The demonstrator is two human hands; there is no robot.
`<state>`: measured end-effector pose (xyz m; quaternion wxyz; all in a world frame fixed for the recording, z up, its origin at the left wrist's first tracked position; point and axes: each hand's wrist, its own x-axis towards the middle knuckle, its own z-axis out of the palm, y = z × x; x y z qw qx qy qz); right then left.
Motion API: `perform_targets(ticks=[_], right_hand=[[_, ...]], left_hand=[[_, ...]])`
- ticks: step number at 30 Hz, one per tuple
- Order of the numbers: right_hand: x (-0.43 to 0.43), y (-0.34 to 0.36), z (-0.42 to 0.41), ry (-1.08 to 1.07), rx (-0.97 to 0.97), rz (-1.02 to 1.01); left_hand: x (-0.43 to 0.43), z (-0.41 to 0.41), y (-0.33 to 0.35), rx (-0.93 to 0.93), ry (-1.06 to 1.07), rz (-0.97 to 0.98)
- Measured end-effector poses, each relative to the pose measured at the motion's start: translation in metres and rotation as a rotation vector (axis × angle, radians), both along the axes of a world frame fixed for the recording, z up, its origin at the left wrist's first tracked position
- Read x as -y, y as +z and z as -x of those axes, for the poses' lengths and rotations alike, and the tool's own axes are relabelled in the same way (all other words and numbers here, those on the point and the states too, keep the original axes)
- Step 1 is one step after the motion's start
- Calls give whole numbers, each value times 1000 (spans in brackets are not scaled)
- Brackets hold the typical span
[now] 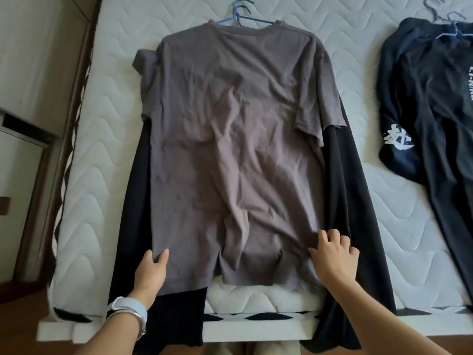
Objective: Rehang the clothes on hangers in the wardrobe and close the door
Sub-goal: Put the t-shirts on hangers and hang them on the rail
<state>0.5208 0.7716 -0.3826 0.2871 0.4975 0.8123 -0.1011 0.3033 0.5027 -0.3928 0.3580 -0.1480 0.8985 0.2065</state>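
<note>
- Grey T-shirt (230, 139) lies flat on the mattress (107, 139), over a black long-sleeved garment (340, 175), blue hanger (240, 14) at its collar.
- Left hand (151, 270) pinches the hem's left corner.
- Right hand (335, 254), fingers curled, presses the right hem.
- Dark clothes (430, 103) lie well apart, right.

Dark garment (435, 103) at right bears partial white lettering "LI-NIN"; its sleeve shows white Chinese characters, unreadable.

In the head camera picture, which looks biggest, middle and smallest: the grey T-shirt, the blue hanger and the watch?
1. The grey T-shirt looks by far the biggest.
2. and 3. The blue hanger and the watch look about alike. The hanger is mostly hidden under the shirt and farther away, so I won't rank them.
</note>
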Motion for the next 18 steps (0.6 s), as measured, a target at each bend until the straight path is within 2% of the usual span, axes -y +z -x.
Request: perform_targets(ticks=[5, 8, 10, 14, 18], right_hand=[[1, 8, -3, -63, -47, -24], [-2, 29, -11, -61, -88, -39], [-3, 47, -20, -81, -58, 12], [7, 79, -52, -193, 135, 242], [37, 108, -87, -231, 82, 393]], left_hand=[[27, 8, 28, -275, 7, -74], [45, 20, 45, -316, -48, -10], [55, 26, 54, -243, -105, 71], [69, 23, 74, -16, -196, 249], [57, -14, 119, 76, -361, 89]])
